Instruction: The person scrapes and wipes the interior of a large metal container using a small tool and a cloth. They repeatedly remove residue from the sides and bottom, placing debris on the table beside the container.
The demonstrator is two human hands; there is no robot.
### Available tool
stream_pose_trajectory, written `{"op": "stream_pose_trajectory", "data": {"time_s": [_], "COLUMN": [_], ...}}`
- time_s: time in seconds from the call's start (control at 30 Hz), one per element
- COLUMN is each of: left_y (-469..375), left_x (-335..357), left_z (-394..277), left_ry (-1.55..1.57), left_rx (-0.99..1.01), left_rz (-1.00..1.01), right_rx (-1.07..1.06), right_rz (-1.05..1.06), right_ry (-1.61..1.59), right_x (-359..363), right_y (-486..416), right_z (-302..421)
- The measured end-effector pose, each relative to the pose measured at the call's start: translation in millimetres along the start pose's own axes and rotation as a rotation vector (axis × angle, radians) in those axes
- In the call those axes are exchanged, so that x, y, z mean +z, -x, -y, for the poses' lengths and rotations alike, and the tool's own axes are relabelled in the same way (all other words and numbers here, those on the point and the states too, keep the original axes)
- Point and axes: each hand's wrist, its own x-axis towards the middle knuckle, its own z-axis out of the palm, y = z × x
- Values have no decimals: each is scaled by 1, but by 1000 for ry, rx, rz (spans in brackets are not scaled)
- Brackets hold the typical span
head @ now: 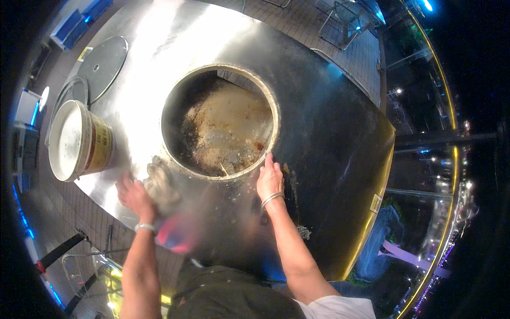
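A metal-topped table (pixel 326 131) stands before me with a round opening in it. The opening's pale, crusted rim (pixel 277 113) surrounds a dark interior (pixel 235 119) stained brown and tan. My right hand (pixel 271 181) is at the rim's near right, fingertips touching or almost touching it; its palm side is hidden. My left hand (pixel 134 197), slightly blurred, is over the table's left part with fingers apart. Just right of it lies a crumpled greyish cloth (pixel 161 183). A thin straw-like sliver (pixel 224 169) shows inside the opening's near edge.
A plastic bucket (pixel 99 139) with a printed label stands at the left, beside round flat lids (pixel 107 63). A grey clump (pixel 305 232) sits right of my forearm. Near my left wrist is a blurred pink-and-dark thing (pixel 177 235). Folding chairs (pixel 344 24) stand on the plank floor (pixel 287 26).
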Motion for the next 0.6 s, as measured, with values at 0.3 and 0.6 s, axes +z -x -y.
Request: {"op": "stream_pose_trajectory", "data": {"time_s": [0.3, 0.6], "left_y": [-3, -2], "left_x": [-4, -5], "left_z": [-3, -3], "left_ry": [3, 9], "left_rx": [-1, -17], "left_rz": [17, 47], "right_rx": [-76, -6], "right_rz": [-87, 48], "right_ry": [1, 130], "right_x": [-3, -15], "right_y": [-10, -15], "right_z": [-1, 5]}}
